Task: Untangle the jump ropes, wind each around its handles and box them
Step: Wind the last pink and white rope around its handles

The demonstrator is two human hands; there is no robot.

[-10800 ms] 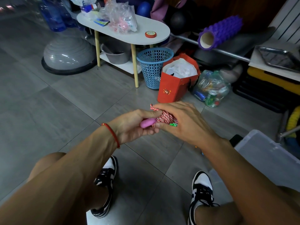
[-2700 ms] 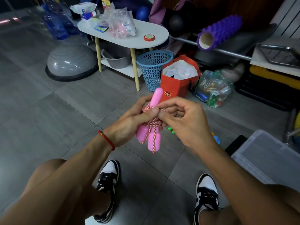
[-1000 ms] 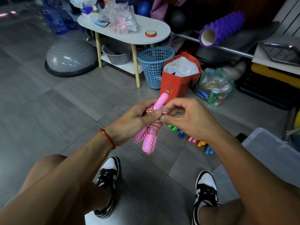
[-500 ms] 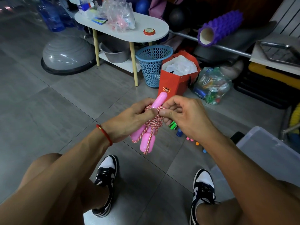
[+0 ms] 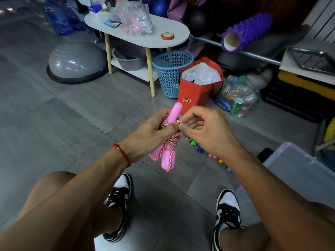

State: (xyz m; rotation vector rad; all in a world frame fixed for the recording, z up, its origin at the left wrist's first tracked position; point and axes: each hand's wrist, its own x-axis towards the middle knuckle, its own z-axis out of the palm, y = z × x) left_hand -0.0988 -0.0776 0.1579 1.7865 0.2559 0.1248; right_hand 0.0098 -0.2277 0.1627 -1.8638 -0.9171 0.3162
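Now your left hand (image 5: 150, 134) grips the pink handles (image 5: 168, 158) wrapped in red-and-white rope (image 5: 172, 138), thumb pressing the coils. Your right hand (image 5: 203, 131) pinches the rope's top loop, fingers curled.

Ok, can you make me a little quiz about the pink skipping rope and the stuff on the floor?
1. True or false: the red-and-white cord is wrapped around the pink handles.
2. Which hand pinches the cord's end: the left hand or the right hand?
3. What stands between the white table and the red paper bag? A) blue mesh basket B) purple foam roller C) grey balance dome

Key: 1 true; 2 right; 3 A.
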